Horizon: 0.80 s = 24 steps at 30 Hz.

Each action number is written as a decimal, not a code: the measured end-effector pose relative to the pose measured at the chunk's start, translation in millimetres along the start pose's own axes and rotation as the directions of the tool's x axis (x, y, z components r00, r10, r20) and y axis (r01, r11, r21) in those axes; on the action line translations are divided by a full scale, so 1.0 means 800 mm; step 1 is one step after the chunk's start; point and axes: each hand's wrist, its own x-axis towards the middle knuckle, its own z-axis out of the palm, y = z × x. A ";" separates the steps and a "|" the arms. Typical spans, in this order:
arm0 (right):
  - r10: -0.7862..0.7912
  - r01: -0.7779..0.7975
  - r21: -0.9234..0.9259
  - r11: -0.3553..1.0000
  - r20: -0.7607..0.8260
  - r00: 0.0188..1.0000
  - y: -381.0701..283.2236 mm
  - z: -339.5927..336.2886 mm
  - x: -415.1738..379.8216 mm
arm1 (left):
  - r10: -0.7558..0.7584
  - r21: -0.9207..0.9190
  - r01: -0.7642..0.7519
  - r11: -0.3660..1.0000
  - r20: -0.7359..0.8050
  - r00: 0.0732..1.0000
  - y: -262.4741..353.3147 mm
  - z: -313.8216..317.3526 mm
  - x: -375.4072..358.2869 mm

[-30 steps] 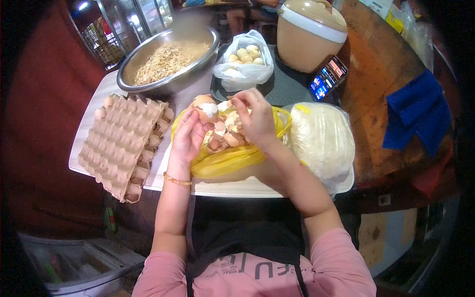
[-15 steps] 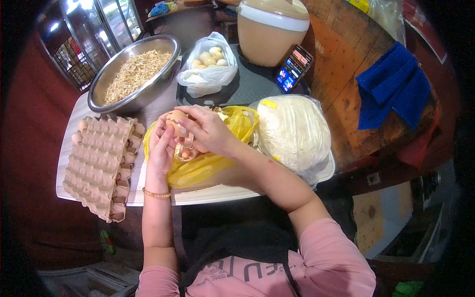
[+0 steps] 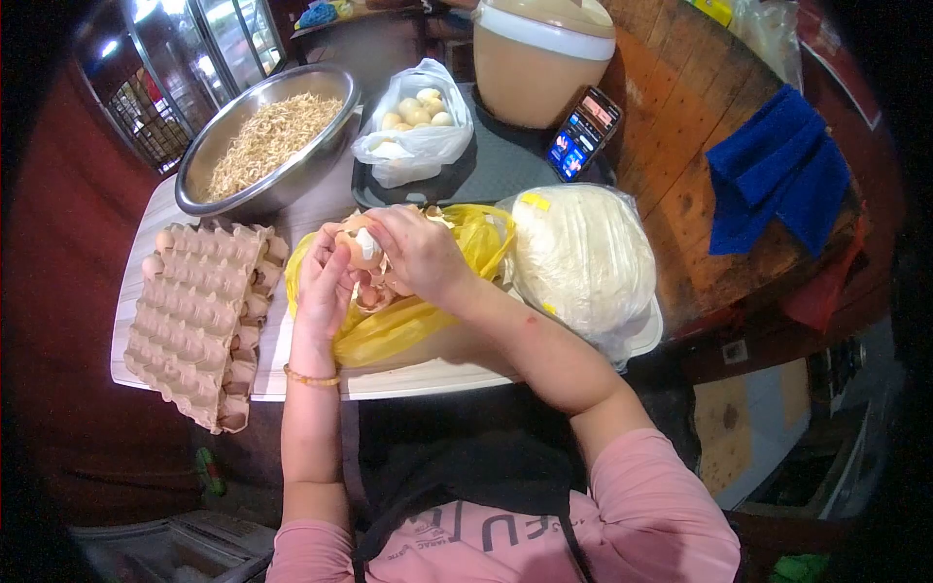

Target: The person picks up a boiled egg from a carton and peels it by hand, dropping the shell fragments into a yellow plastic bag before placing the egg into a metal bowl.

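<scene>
My left hand (image 3: pixel 324 282) is closed round a brown egg (image 3: pixel 358 255), thumb on its near side. Part of the shell is off, and a white patch shows on the upper right. The fingers of my right hand (image 3: pixel 425 255) are bent against the egg's edge at the cracked shell; whether they pinch a loose piece is hidden. Below both hands lies a yellow plastic bag (image 3: pixel 389 332), opened out, with broken eggshells (image 3: pixel 374 290) in it. Farther back, a white plastic bag (image 3: pixel 416 165) holds several pale eggs (image 3: pixel 418 115).
Stacked egg cartons (image 3: pixel 194 316) stand at the left, with two eggs at their far corner. Behind them is a steel bowl (image 3: pixel 233 202) of bean sprouts (image 3: pixel 272 141). On the right sit a wrapped white bundle (image 3: pixel 583 253), a phone (image 3: pixel 583 136), a tan container (image 3: pixel 539 78) and a blue cloth (image 3: pixel 777 175).
More white shows on the egg now, on its upper right side. My right hand's fingers have shifted slightly on the shell. The whole view has moved a little.
</scene>
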 end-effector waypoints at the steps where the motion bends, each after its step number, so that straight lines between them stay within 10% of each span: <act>1: -0.033 0.032 -0.039 0.999 -0.013 0.999 0.000 -0.001 0.001 | 0.003 -0.004 -0.003 1.000 -0.013 1.000 0.000 0.002 0.000; 24: 0.026 -0.045 -0.176 0.983 -0.108 0.994 0.013 0.001 0.004 | 0.016 0.101 -0.015 0.995 -0.015 1.000 0.005 0.005 0.000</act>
